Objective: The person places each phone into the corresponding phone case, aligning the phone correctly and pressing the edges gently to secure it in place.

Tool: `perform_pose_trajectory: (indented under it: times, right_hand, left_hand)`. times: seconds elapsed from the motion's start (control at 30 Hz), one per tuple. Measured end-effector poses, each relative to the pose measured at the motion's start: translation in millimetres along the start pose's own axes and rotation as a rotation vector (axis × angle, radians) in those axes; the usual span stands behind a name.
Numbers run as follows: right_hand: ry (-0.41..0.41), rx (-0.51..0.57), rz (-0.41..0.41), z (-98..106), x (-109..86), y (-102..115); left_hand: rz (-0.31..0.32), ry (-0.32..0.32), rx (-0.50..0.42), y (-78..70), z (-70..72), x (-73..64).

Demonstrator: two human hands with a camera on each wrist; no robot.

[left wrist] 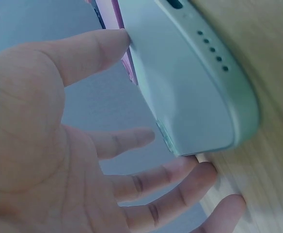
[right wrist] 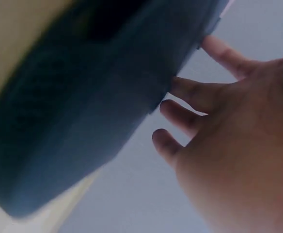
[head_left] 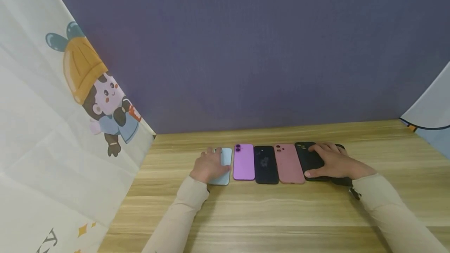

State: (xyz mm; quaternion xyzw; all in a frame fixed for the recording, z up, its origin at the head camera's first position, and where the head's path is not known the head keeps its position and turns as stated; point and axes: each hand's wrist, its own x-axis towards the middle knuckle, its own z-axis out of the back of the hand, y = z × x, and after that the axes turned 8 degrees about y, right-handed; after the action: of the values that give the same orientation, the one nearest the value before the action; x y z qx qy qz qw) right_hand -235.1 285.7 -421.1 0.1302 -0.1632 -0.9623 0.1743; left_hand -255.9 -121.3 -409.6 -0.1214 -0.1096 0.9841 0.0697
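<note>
Six phones (head_left: 283, 163) lay in a row on the table (head_left: 260, 214). Left hand (head_left: 209, 166): spread, over the pale blue phone (head_left: 226, 157). Right hand (head_left: 332, 164): spread, across the dark pair. Step: apparently straightening; next move seemingly called for even inward pressure.

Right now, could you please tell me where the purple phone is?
In the head view, the purple phone lies second from the left in the row on the table, between the light blue phone under the left hand and a black phone.
</note>
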Motion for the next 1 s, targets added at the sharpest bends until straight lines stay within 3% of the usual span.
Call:
perform_pose_trajectory:
  times: [0.6,1.0]
  right_hand:
    - [-0.052,-0.033,-0.1,-5.0,7.0,10.2]
    - [-0.051,0.087,-0.225,-3.9,8.8,18.9]
  left_hand:
    - [-0.011,-0.016,0.011,-0.9,-0.5,-1.3]
    - [-0.008,-0.013,0.009,-1.1,-1.5,-0.2]
